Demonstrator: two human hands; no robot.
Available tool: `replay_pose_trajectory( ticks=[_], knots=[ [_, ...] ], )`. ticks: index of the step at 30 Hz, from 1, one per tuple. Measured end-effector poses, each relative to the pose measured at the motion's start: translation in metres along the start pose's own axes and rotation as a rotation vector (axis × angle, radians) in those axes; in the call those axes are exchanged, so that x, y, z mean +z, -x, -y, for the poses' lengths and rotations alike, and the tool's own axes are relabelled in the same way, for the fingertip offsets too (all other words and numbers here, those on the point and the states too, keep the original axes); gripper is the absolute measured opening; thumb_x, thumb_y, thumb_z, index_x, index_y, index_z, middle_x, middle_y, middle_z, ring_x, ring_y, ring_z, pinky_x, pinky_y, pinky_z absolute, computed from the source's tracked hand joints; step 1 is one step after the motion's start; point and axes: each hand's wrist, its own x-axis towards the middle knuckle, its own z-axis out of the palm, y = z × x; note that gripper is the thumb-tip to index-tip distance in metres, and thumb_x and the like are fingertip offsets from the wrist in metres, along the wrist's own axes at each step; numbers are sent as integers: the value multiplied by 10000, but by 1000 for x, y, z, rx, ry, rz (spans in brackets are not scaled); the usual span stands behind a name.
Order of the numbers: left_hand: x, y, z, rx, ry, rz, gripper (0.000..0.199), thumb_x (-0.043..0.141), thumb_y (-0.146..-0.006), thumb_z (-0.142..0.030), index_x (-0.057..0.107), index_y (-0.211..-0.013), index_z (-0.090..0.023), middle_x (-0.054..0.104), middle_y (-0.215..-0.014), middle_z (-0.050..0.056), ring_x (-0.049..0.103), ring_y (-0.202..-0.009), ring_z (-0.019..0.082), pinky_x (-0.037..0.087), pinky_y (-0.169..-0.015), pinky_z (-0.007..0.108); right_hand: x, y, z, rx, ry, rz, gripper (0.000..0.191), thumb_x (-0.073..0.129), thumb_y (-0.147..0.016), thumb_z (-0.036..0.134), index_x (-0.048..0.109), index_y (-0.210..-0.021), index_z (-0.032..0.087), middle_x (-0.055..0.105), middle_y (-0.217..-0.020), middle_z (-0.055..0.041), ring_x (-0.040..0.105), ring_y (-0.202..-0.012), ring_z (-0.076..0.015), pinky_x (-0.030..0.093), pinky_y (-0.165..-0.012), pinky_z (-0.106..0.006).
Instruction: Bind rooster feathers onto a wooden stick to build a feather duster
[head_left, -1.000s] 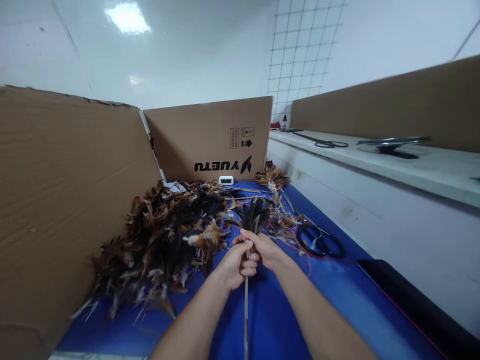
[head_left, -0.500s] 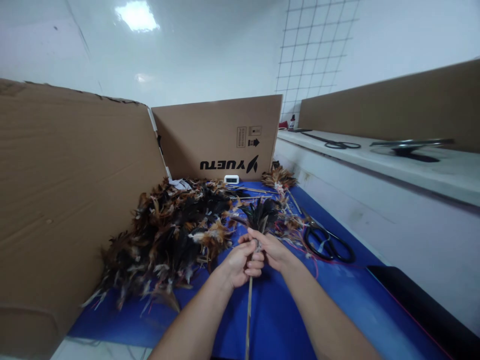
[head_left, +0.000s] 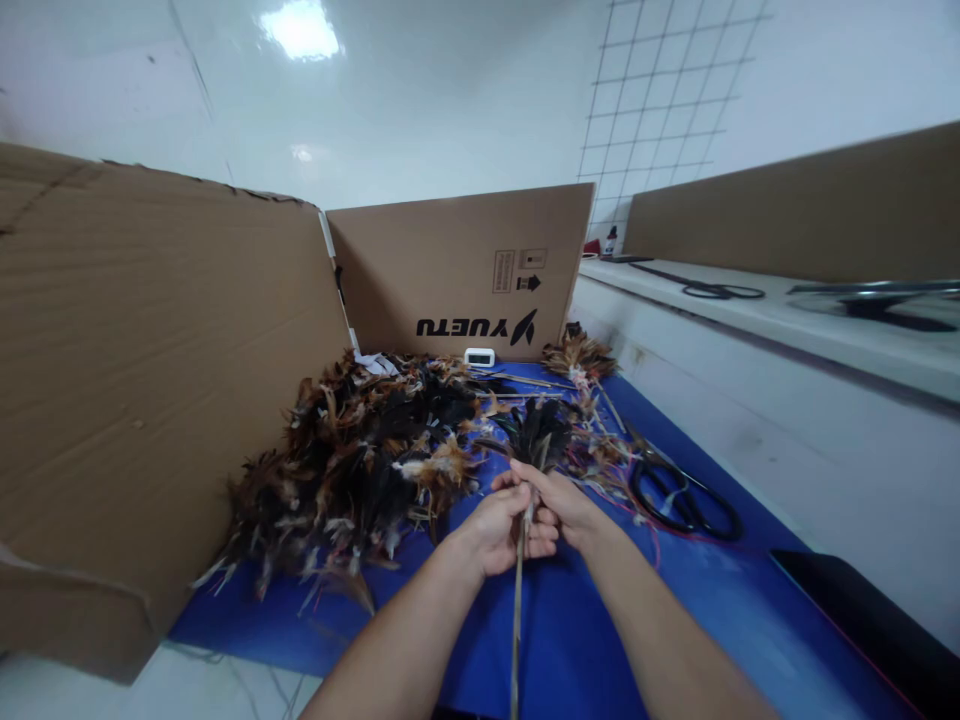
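A thin wooden stick (head_left: 516, 625) rises from the bottom edge, over a blue desk (head_left: 570, 650), into the person's two bare hands at the centre. The left hand (head_left: 491, 535) grasps the stick near its upper end, thumb laid on top. The right hand (head_left: 568, 507), touching the left, is closed around the base of a tuft of dark feathers (head_left: 538, 430), which fans out just beyond the fingers at the stick's far end.

To the right, a flat black object (head_left: 862, 620) lies along the desk's edge. Past it rest large black-handled scissors (head_left: 684, 503), near some tangled pink thread (head_left: 651, 535). Left of the hands spreads a wide heap of brown and black feathers (head_left: 367, 450), beside a tall cardboard panel (head_left: 165, 380).

Farther back lie several loose sticks (head_left: 538, 381), a small white device with a dark display (head_left: 480, 358) and a bunch of brown feathers (head_left: 577, 352). Behind them stands a printed cardboard sheet (head_left: 420, 265). On the right, a white shelf (head_left: 780, 318) carries another pair of scissors (head_left: 724, 292) and a small bottle (head_left: 610, 240). A wire grid (head_left: 664, 100) stands against the pale wall (head_left: 465, 100).
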Motion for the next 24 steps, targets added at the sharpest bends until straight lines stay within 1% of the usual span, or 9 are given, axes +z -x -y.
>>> replay_pose_trajectory(
  ticks=[1, 3, 5, 7, 10, 15, 20, 24],
  knots=[
    [0, 0, 0, 2, 6, -4, 283, 387, -848, -374, 473, -771, -115, 476, -683, 31, 416, -460, 52, 347, -434, 182, 0, 0, 0, -4, 2, 1, 388, 539, -736, 478, 642, -790, 108, 578, -471, -13, 484, -375, -83, 398, -369, -174],
    [-1, 0, -1, -8, 48, 46, 237, 423, -837, -351, 451, -757, -129, 448, -642, 8, 343, -414, 28, 262, -381, 143, -1, -1, -1, -23, -8, 10, 381, 545, -737, 470, 644, -781, 105, 599, -511, -28, 524, -434, -96, 428, -414, -179],
    [-3, 0, -2, -22, 105, 119, 202, 465, -821, -323, 415, -735, -147, 381, -590, -29, 263, -384, 11, 175, -356, 121, -2, -2, -2, -49, -31, 23, 359, 559, -735, 451, 648, -768, 104, 632, -594, -55, 572, -534, -121, 465, -490, -198],
    [-5, 0, -3, -32, 141, 162, 199, 489, -811, -306, 392, -724, -156, 315, -563, -52, 228, -378, 8, 137, -351, 116, -3, -3, -3, -65, -61, 44, 333, 572, -735, 427, 652, -760, 104, 651, -680, -78, 599, -641, -150, 488, -576, -226],
    [-7, 0, -4, -28, 136, 172, 184, 491, -810, -305, 404, -749, -154, 277, -558, -61, 212, -378, 11, 122, -347, 121, -3, -3, -3, -53, -81, 63, 319, 570, -740, 415, 653, -765, 107, 651, -696, -81, 603, -679, -165, 494, -610, -253],
    [-8, 0, -4, -28, 109, 172, 174, 481, -814, -314, 425, -787, -152, 256, -553, -66, 191, -376, 15, 109, -344, 127, -2, -1, -2, -50, -90, 73, 307, 568, -745, 410, 653, -756, 116, 643, -662, -63, 599, -659, -153, 490, -604, -250],
    [-7, 1, -4, -41, 108, 192, 171, 463, -824, -312, 432, -796, -146, 243, -551, -67, 185, -380, 16, 111, -345, 123, -2, 0, 0, -72, -74, 72, 330, 562, -747, 426, 654, -736, 110, 651, -684, -73, 604, -682, -156, 489, -640, -255],
    [-6, 3, -5, -40, 107, 173, 170, 461, -824, -308, 415, -770, -154, 244, -549, -67, 180, -378, 15, 108, -345, 121, -2, -1, -1, -62, -73, 67, 312, 566, -747, 408, 655, -740, 110, 648, -662, -66, 596, -645, -146, 485, -603, -245]
  ],
)
